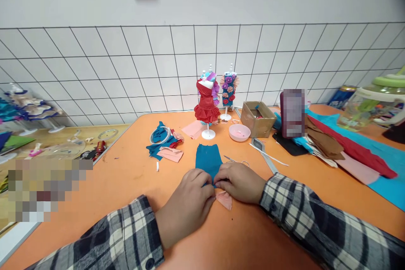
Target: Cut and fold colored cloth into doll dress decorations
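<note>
Teal cloth (pixel 208 157) lies on the orange table (pixel 126 177), its near edge at the fingertips of the left hand (pixel 191 202) and the right hand (pixel 243 181); both sets of fingers are bent and narrow, though I cannot tell whether they pinch the cloth; a pink scrap (pixel 225 201) lies just beside them. Scissors (pixel 229 158) lie just beyond the right hand; farther back stands a red-dressed mannequin (pixel 207 105).

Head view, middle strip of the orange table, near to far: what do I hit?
Peach scrap → teal cloth → red dress on its stand → tiled wall. Left out: left hand and right hand, both overlapping the cloth.
</note>
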The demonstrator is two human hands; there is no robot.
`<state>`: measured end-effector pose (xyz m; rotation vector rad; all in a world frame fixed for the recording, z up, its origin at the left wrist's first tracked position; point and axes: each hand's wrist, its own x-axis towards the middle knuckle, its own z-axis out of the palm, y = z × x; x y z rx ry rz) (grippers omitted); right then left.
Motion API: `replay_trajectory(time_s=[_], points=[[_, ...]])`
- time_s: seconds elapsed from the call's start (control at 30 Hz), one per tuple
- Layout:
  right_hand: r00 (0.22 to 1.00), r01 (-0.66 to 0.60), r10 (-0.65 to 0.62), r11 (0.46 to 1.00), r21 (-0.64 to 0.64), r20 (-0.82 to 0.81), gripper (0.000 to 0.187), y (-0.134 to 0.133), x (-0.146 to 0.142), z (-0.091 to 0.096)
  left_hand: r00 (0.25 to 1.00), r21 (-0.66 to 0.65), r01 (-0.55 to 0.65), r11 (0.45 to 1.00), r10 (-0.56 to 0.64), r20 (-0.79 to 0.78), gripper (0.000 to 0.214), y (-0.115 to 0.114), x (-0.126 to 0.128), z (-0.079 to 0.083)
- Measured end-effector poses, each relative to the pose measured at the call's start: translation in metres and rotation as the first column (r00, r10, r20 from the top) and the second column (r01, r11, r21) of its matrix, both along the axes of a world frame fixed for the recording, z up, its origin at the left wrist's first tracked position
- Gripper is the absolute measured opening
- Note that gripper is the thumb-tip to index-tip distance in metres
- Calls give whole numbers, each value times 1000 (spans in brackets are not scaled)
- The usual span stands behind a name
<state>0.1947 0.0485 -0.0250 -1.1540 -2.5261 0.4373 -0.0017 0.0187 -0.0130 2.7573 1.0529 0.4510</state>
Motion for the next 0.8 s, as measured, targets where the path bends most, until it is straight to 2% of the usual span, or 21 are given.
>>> replay_trajectory(time_s=[0.13, 0.23, 0.33, 0.47, 0.6, 0.7, 0.8], points=[[1000, -5, 5, 996, -89, -5, 30, -3, 0, 11, 999, -37, -32, 999, 31, -39, 20, 2, 1, -3], [1000, 8, -6, 997, -79, 29, 37, -6, -1, 17, 999, -37, -43, 998, 42, -21, 20, 2, 1, -3], [999, -1, 4, 998, -58, 50, 28, -8, -1, 17, 998, -30, -57, 998, 58, 23, 16, 3, -1, -2], [997, 4, 2, 998, -69, 76, 19, -12, -3, 18, 998, -66, -56, 996, 57, 8, 16, 5, -2, -4], [982, 78, -77, 997, 1, 173, 25, -20, -9, 20, 998, -55, -60, 997, 59, -11, 13, 6, -1, -3], [966, 71, -81, 996, 50, 245, 20, -23, -11, 19, 997, -25, -53, 998, 51, -49, 15, 6, -2, 1], [953, 41, -68, 995, 95, 294, 22, -24, -12, 17, 995, 3, -30, 1000, 31, -91, 14, 8, -4, 4]])
